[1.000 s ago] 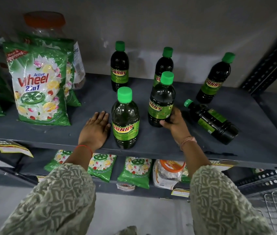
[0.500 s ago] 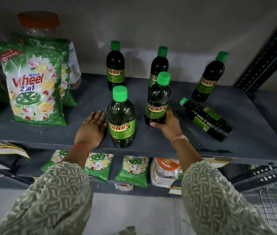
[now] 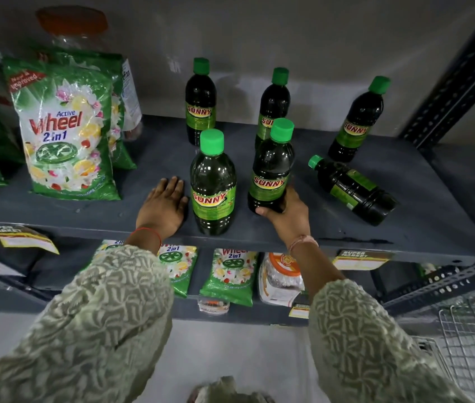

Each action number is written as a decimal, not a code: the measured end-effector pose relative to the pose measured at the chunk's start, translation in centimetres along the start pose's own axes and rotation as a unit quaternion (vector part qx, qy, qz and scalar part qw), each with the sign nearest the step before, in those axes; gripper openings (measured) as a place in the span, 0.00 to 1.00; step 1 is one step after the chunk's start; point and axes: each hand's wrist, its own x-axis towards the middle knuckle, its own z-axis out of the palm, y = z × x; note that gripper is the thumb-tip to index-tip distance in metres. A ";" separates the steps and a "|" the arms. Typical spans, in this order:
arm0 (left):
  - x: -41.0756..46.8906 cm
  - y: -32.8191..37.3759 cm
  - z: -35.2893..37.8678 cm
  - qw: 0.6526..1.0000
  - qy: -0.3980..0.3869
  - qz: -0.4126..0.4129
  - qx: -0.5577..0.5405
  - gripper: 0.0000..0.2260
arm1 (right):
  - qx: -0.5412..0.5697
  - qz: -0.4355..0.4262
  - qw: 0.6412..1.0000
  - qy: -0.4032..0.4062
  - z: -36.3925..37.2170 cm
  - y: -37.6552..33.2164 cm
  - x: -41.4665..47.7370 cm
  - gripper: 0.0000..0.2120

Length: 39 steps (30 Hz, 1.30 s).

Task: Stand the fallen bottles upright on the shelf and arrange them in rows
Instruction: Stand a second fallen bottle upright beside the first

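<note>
1. Your right hand point(image 3: 288, 218) is wrapped round the base of a dark bottle point(image 3: 271, 173) w/ green cap, standing upright on the grey shelf point(image 3: 149, 158); grip closed on it.
2. Your left hand point(image 3: 163, 206) lies flat on the shelf, palm down, fingers spread, holding nothing, just left of the front bottle point(image 3: 213, 187).
3. Fallen bottle point(image 3: 352, 190) lies on its side right of the held one, cap pointing toward it.
4. Three more bottles point(image 3: 200, 103) stand upright behind the held one, near the wall.
5. Detergent bag point(image 3: 64, 132) stands well left of the held bottle.
</note>
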 end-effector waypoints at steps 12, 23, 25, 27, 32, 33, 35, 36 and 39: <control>-0.5 0.3 0.0 1.000 0.003 0.006 -0.013 0.23 | -0.042 -0.028 0.999 0.009 -0.4 -0.4 -5.4 0.28; -0.5 0.4 0.0 1.000 0.005 0.006 -0.011 0.23 | -0.044 -0.034 0.998 0.019 -0.3 -0.2 -5.8 0.30; -0.5 0.4 -0.1 1.000 0.007 0.006 -0.011 0.23 | -0.043 -0.030 0.998 0.015 -0.3 -0.2 -5.9 0.30; -0.6 0.4 -0.1 1.000 0.007 0.007 -0.013 0.23 | -0.042 -0.024 0.999 0.011 -0.3 -0.2 -5.9 0.31; -1.1 0.5 0.3 1.000 0.002 0.010 -0.014 0.23 | 0.008 0.002 1.000 -0.018 -0.5 -0.4 -6.6 0.47; -1.2 0.5 0.4 1.000 0.003 0.013 -0.010 0.23 | 0.026 0.000 1.000 -0.006 -0.8 -0.7 -6.7 0.52; -1.3 0.4 0.5 1.000 0.009 0.015 -0.004 0.23 | -0.018 -0.049 0.997 0.062 -2.4 -1.3 -5.7 0.54; -1.3 0.5 0.5 1.000 0.013 0.015 -0.006 0.23 | -0.082 -0.081 0.988 0.100 -3.8 -1.7 -4.3 0.52; -1.2 0.5 0.5 1.000 0.011 0.016 0.002 0.23 | -0.265 -0.069 0.954 0.126 -9.3 -2.4 1.4 0.45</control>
